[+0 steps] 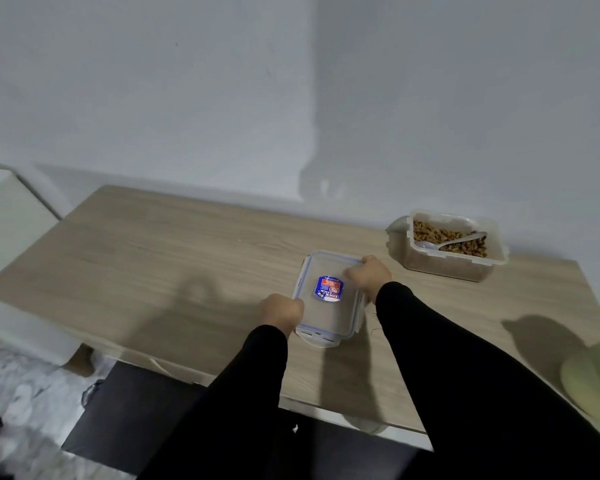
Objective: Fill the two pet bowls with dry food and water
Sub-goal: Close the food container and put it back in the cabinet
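A clear plastic box with a clip-on lid and a blue label stands on the wooden table near its front edge. My left hand grips the box's left side. My right hand grips its far right corner on the lid. Further back on the right stands an open clear container of brown dry food with a white spoon lying in it. A pale green rounded thing, perhaps a bowl, shows at the right edge, mostly cut off.
The table stands against a white wall. A dark stool or seat sits below the table's front edge. A white cabinet is at the left, with grey patterned floor below.
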Motion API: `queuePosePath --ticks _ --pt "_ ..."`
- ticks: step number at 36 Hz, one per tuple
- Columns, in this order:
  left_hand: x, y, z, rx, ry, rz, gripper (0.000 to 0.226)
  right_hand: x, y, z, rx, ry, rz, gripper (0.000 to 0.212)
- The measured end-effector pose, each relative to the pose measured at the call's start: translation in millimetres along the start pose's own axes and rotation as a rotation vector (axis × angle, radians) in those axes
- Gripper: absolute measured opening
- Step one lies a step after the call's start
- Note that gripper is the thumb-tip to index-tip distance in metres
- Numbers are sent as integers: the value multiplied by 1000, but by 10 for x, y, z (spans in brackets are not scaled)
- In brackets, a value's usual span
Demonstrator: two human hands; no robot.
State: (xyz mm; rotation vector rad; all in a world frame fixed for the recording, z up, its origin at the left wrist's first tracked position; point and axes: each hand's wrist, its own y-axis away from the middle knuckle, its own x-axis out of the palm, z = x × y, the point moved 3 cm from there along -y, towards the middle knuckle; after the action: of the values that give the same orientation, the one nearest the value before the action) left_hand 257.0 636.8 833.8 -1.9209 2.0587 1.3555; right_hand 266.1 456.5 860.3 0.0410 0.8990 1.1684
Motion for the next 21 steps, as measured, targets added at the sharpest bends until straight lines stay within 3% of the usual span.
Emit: queuePosePath --ticks 8,13,17,21 --pt "47 18 -105 44 -154 -62 38 -235 4 -68 17 6 -72 38" --pt "-10 98 -302 111 138 -198 37 -475 38 -69 -13 -22 -98 37" --pt "-56 116 -621 168 233 -242 38 -691 47 -78 -47 -109 -128 22" --pt "-6 136 -970 245 314 -231 36 -990 -1 -178 -45 -233 -226 31"
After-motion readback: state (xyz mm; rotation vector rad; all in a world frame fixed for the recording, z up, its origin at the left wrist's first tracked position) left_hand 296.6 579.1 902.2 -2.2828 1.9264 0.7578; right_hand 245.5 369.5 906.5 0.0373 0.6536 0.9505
